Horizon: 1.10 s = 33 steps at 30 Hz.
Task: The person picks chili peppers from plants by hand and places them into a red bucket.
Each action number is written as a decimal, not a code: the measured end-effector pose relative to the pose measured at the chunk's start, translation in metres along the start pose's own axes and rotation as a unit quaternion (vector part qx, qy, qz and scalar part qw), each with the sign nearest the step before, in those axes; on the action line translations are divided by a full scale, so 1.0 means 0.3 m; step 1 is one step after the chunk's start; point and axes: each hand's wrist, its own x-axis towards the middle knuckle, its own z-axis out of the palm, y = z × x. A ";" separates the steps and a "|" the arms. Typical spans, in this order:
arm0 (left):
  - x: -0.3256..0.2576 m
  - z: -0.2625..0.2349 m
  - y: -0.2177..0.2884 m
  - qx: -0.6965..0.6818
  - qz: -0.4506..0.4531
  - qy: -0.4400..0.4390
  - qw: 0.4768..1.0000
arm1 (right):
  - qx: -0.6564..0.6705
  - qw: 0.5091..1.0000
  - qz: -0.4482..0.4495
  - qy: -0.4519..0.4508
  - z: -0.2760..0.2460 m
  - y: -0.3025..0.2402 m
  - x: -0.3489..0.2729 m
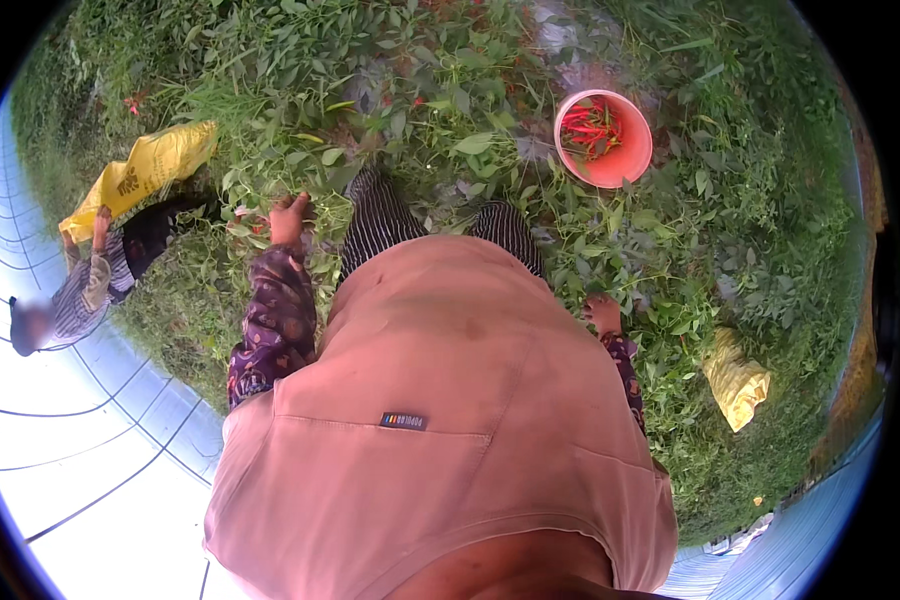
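Note:
Low among green pepper plants (270,120), my left hand (288,218) is closed at the leaves; what it holds, if anything, is hidden. Some red chili peppers (250,220) show in the foliage just beside it. On the other side, my right hand (602,313) hangs by the plants near my hip, its fingers loosely apart and partly in the leaves, with nothing visible in them. Ahead and to the right sits a pinkish bucket (630,165), partly filled with red chili peppers (590,125); neither hand touches it.
A yellow sack (740,380) lies among the plants at right. At far left another person (85,295) holds a long yellow sack (145,170). My striped trouser legs (380,215) stand between plants. Pale sheeting (570,45) shows between the rows, and blue netting (30,230) borders the left.

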 end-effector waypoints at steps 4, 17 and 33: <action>0.034 -0.403 -0.269 0.029 -0.080 0.080 0.993 | -0.201 0.975 -0.060 0.072 0.525 -0.171 0.139; 0.603 -0.500 -0.353 0.079 -0.060 -0.101 0.990 | -0.494 0.858 -0.012 0.139 1.515 0.101 0.479; 1.431 -0.897 -0.694 0.125 0.034 -0.108 0.986 | -0.707 0.679 -0.104 -0.169 2.693 1.097 1.745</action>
